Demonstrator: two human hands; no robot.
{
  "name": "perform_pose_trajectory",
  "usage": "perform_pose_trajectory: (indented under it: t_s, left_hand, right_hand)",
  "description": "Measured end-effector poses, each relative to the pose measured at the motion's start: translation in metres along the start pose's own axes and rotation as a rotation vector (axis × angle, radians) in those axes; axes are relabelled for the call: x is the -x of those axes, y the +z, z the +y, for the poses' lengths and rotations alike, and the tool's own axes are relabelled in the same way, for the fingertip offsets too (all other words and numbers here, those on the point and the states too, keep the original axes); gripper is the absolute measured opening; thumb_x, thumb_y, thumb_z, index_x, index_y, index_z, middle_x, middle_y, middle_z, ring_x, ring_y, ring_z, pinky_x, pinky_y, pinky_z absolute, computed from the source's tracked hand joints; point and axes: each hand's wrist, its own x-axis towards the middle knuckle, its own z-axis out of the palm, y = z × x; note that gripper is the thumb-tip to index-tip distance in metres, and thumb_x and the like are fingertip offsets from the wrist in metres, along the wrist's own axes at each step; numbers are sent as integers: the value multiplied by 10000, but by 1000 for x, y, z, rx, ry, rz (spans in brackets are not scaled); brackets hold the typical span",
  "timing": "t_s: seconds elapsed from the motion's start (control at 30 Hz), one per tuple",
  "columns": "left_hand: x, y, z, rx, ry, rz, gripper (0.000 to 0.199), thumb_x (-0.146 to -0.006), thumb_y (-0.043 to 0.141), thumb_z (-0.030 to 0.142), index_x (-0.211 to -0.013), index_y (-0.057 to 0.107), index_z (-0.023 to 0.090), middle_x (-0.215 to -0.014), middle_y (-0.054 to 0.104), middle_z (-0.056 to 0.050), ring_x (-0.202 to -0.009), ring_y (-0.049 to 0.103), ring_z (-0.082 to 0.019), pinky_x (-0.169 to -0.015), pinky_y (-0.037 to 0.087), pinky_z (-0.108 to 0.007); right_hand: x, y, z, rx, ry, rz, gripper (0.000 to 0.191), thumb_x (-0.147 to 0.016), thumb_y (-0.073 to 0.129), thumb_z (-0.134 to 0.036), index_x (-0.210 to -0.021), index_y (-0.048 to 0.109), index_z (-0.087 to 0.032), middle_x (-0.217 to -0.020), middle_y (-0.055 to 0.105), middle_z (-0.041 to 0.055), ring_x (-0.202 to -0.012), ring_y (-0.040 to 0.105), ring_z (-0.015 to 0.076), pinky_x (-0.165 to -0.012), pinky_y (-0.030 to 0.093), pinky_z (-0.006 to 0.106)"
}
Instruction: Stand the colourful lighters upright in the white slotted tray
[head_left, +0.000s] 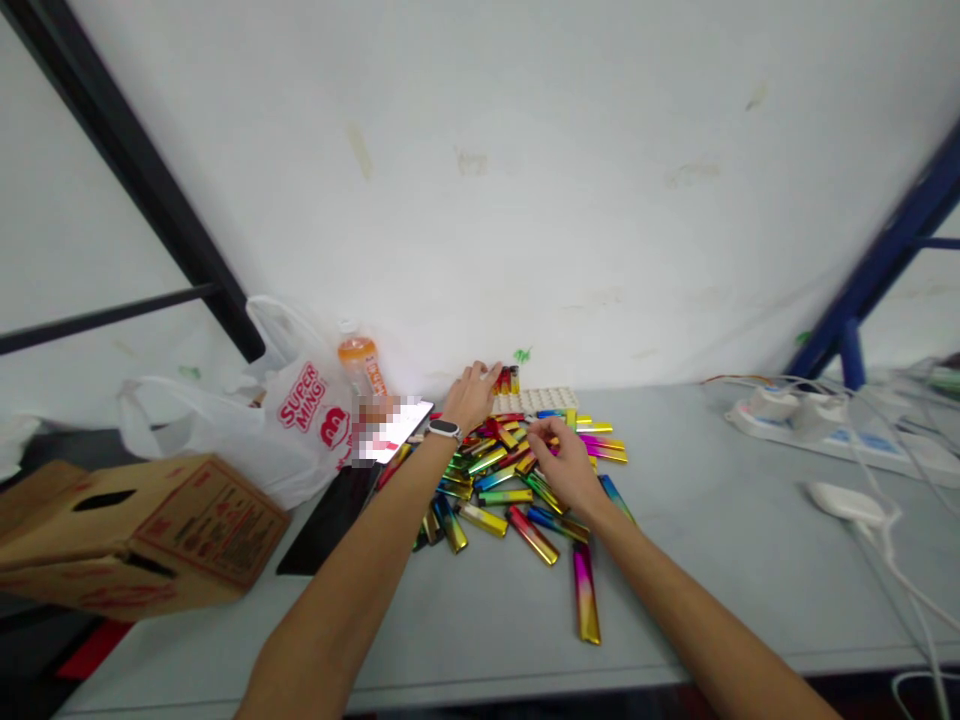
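Note:
Many shiny multicoloured lighters (504,496) lie in a loose pile on the grey table (712,500). Behind the pile is a white tray with rows of holes (551,400), and a few red and gold lighters (510,380) stand upright at its left end. My left hand (472,393), with a watch on the wrist, reaches to these standing lighters; its fingers are bent, and what lies between them is hidden. Over the right part of the pile, my right hand (561,458) has its fingers curled together, and I cannot make out what they hold.
To the left are a cardboard box (202,520), a white plastic bag (300,430), an orange drink bottle (361,365) and a lit phone or tablet (401,430). A power strip (840,430), a white adapter (851,503) and cables are on the right.

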Motion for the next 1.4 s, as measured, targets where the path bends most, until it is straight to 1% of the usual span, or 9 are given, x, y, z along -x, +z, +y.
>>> perform_pose_trajectory:
  t_s: [0.37,0.5,0.63,0.83,0.93,1.03,1.2,1.3,1.4]
  left_hand:
    - [6,4,-5,151,-63,-19,686,-832,478,110,-1503,370,205,-1214,485,-137,-1100,524,-260,-958,471,-396]
    - [16,-12,6,330,-158,94,623,-864,455,119,-1481,393,184,-1172,495,-119,-1030,570,-227,-946,486,-371]
    - [44,-27,23,512,-265,244,377,-897,454,153,-1245,598,174,-1036,536,-83,-942,590,-200,-901,515,-356]
    - [81,-20,38,672,-280,338,214,-921,484,168,-1055,651,180,-1032,574,-79,-925,606,-188,-903,526,-367]
    - [86,-18,37,690,-246,323,186,-926,511,191,-1039,660,184,-1034,581,-77,-942,609,-190,-909,525,-364]
    - [87,-23,36,705,-245,337,178,-927,522,197,-1034,664,196,-1044,584,-70,-918,613,-178,-882,532,-347]
    - [91,-34,46,727,-223,321,169,-935,514,214,-995,671,199,-999,592,-59,-898,610,-173,-845,535,-325]
    - [92,-37,56,742,-200,290,173,-942,514,234,-969,682,203,-988,599,-55,-901,607,-175,-841,530,-324]
    - [92,-37,62,751,-177,263,174,-944,517,239,-957,686,199,-1000,609,-62,-923,607,-184,-835,525,-329]
  right_hand:
    - [-7,3,-7,451,-18,-67,173,-885,519,-298,-858,663,-205,-961,652,82,-982,547,250,-864,370,379]
    - [-22,12,-10,589,-17,-157,195,-886,544,-318,-919,688,-192,-991,671,107,-993,559,261,-881,355,388]
    - [-43,29,-12,732,-10,-245,312,-882,573,-401,-984,713,-142,-1041,685,180,-1027,582,306,-912,352,432]
    - [-69,50,-10,828,2,-291,296,-811,652,-392,-889,723,-116,-1075,684,246,-1110,558,366,-962,337,506]
    - [-77,47,-6,767,-1,-268,252,-821,652,-400,-831,681,-150,-1028,697,212,-1089,568,350,-967,345,508]
    - [-73,34,-4,573,16,-228,204,-866,584,-384,-851,607,-182,-899,694,137,-934,610,288,-895,410,463]
    - [-37,12,-13,-282,121,-202,263,-842,557,-503,-912,501,-256,-750,634,-3,-693,592,190,-653,474,326]
    - [-15,9,-22,-586,265,-159,272,-786,602,-479,-905,463,-279,-665,597,-47,-554,551,157,-509,422,271]
    - [-6,8,-25,-755,344,-178,307,-758,592,-521,-870,472,-262,-544,483,-79,-407,388,108,-390,263,222]
